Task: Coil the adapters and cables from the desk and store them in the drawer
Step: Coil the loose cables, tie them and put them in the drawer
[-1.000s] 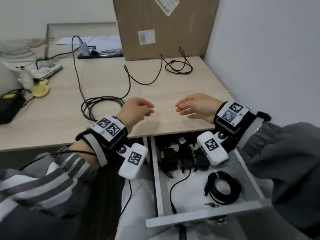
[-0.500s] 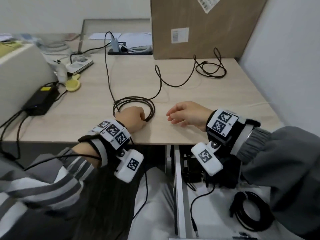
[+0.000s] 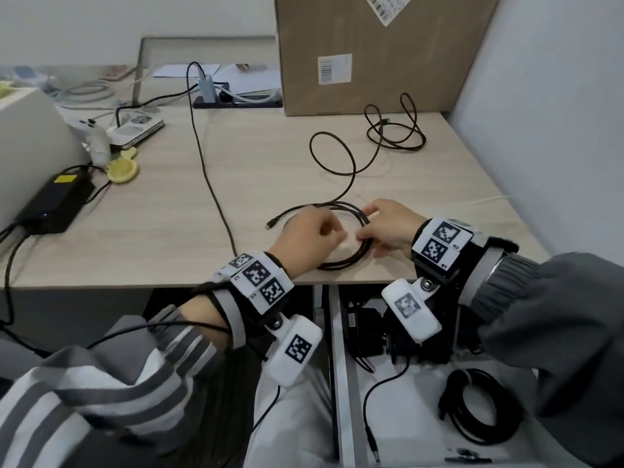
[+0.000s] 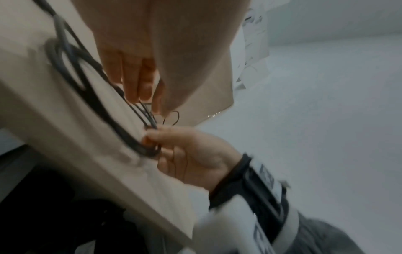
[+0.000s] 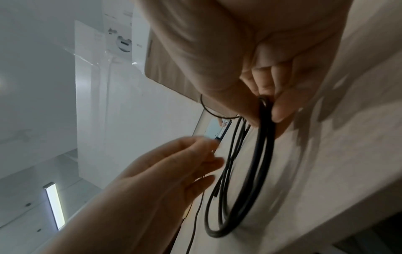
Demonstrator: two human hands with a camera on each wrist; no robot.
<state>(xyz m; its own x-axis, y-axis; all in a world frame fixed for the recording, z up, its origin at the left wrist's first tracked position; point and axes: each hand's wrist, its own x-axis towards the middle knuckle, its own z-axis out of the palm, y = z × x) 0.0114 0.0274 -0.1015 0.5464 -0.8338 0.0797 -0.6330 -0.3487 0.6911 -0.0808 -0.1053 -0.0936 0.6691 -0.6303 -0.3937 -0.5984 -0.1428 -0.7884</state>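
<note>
Right wrist view: right hand (image 5: 250, 51) pinches the thin black looped cable (image 5: 260, 163); cannot tell if left hand (image 5: 165, 171) holds it.

- Bare surface (image 3: 152, 238) left of the cable coil (image 3: 341, 265), crossed by one long cable (image 3: 209, 184).
- Cardboard box (image 3: 371, 62) closes the back.
- Drawer (image 3: 341, 383): adapters (image 3: 364, 332) at back, coiled cable (image 3: 479, 413) right, some bare floor between.

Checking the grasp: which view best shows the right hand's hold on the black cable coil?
The right wrist view: close up, the right hand pinches the cable coil between thumb and fingers. The head view shows most of the coil on the desk, but the hand covers the pinch. The left wrist view shows it blurred.
</note>
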